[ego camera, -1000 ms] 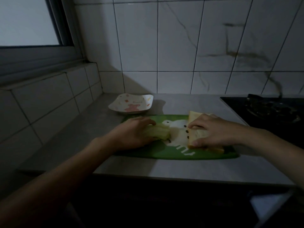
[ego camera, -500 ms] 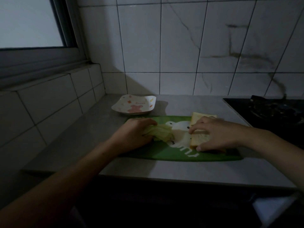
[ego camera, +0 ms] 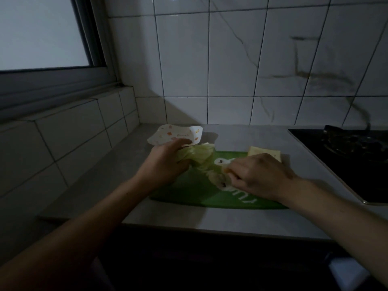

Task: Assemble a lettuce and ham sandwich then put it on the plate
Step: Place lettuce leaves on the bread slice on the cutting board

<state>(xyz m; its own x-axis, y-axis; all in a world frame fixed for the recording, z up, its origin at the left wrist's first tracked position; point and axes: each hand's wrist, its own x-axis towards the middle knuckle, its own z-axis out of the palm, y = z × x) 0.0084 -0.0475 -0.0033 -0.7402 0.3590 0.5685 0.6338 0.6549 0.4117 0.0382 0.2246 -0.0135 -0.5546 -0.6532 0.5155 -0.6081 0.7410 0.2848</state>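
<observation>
Head view shows the left hand [ego camera: 165, 164] gripping lettuce [ego camera: 199, 154] above the green board [ego camera: 189, 192], the right hand [ego camera: 258, 175] pinching something unclear near the bread [ego camera: 264, 153]; layering seems underway, so lettuce should next go onto bread, the plate [ego camera: 168, 134] waiting behind.

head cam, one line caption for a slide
Left hand holds lettuce over the green board; right hand by the bread.

Person, two arms in view. Left hand [ego camera: 165, 162]: bare, no ring, watch or band seen; forearm uncovered back from the fingers to the frame edge. Right hand [ego camera: 260, 175]: likewise bare; wrist and forearm unsleeved. Dim light hid finer detail such as nails.
</observation>
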